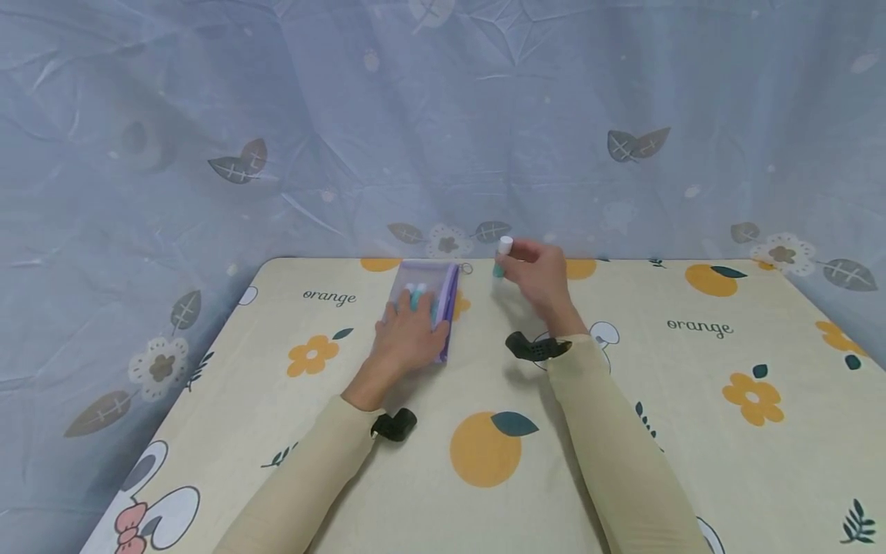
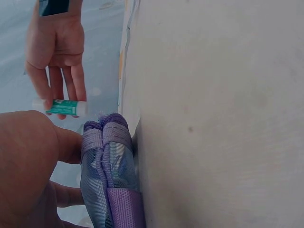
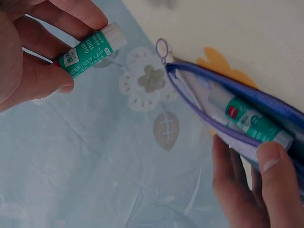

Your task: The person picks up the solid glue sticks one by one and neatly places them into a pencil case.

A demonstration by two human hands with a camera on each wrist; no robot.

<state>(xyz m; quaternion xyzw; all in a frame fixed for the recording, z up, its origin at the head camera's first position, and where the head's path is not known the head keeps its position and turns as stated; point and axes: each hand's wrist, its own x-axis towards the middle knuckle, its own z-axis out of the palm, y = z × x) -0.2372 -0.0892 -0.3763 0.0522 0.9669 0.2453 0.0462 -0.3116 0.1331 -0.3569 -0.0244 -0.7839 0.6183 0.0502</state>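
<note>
A translucent mesh zip pouch with purple trim (image 1: 422, 273) lies toward the back of the table, its unzipped mouth facing right. My left hand (image 1: 410, 331) lies over it, fingers on the upper side and thumb gripping the edge of the mouth. Inside sits a green-and-white glue stick (image 3: 251, 121), close to the thumb; more white and green ends show through the mesh in the head view. To the right of the pouch, my right hand (image 1: 543, 281) holds another glue stick (image 3: 88, 52) above the table between thumb and fingers.
A round ring pull (image 3: 162, 46) hangs at the pouch's far corner. The table (image 1: 388, 492) wears a cream cloth printed with oranges and flowers. Right behind its back edge hangs a blue-grey curtain (image 1: 443, 115).
</note>
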